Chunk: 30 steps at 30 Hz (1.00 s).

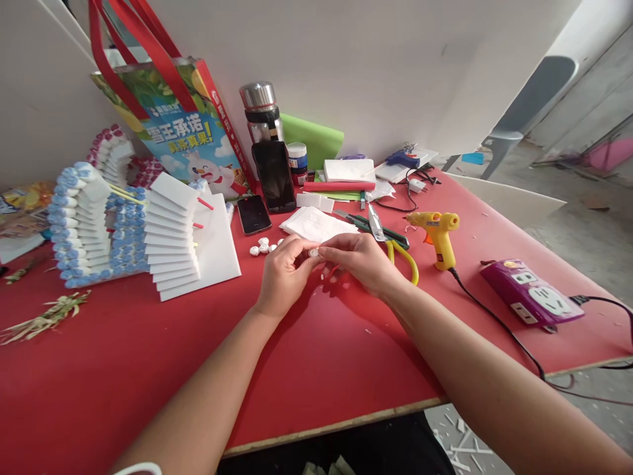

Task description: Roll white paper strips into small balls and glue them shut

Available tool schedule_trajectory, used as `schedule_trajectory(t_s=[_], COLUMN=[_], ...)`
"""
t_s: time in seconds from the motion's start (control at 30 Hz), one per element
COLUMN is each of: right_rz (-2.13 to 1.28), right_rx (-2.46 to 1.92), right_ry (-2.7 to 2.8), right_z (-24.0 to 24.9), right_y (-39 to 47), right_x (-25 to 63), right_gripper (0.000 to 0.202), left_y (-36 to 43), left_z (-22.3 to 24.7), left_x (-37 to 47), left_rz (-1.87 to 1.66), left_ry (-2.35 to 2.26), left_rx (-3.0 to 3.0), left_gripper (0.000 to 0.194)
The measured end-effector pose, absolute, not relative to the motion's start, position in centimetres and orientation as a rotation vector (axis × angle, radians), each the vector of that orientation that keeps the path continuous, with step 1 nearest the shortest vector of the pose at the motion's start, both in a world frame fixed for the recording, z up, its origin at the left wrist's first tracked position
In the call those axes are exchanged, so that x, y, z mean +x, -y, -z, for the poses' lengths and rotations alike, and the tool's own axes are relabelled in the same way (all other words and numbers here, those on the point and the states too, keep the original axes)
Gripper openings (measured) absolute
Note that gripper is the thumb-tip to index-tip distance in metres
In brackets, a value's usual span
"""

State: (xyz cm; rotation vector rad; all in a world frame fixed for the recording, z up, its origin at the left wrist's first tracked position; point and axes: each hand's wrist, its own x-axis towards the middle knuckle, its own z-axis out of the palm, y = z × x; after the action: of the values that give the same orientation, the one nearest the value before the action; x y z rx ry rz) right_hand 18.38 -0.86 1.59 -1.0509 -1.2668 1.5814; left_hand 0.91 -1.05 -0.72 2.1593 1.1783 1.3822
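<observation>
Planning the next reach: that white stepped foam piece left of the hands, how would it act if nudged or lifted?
The stepped foam piece looks like stacked thin white sheets, so probably light for its size and stiff. Its broad flat base on the red table suggests it would slide rather than tip. The thin step edges could well dent under a pinch.

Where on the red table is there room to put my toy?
Bare patches: the near part of the red table below both hands, and between the dried sprig and white foam stairs. Crowded: the back by the phone, scissors and glue gun.
</observation>
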Motion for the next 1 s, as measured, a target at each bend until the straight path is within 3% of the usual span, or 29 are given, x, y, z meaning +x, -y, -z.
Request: schedule_trajectory(t_s=[0.33, 0.73, 1.0], right_rz=[-1.409, -1.355, -1.310], right_rx=[-1.079, -1.004, -1.108], right_ry=[1.181, 1.213, 1.246], right_z=[-2.1, -1.3, -1.2], right_y=[0.8, 1.2, 0.7], right_x=[18.5, 17.4, 18.0], right_gripper=[0.019, 0.020, 0.013], left_y=[1.5, 1.5, 1.7], left_z=[0.6, 0.8, 0.5], left_x=[1.7, 2.3, 2.1], left_rz=[-1.338, -1.396, -1.284], left_ry=[-1.098, -1.110, -1.198], left_rx=[1.864, 1.463, 1.883], left_gripper=[0.025, 0.022, 0.023])
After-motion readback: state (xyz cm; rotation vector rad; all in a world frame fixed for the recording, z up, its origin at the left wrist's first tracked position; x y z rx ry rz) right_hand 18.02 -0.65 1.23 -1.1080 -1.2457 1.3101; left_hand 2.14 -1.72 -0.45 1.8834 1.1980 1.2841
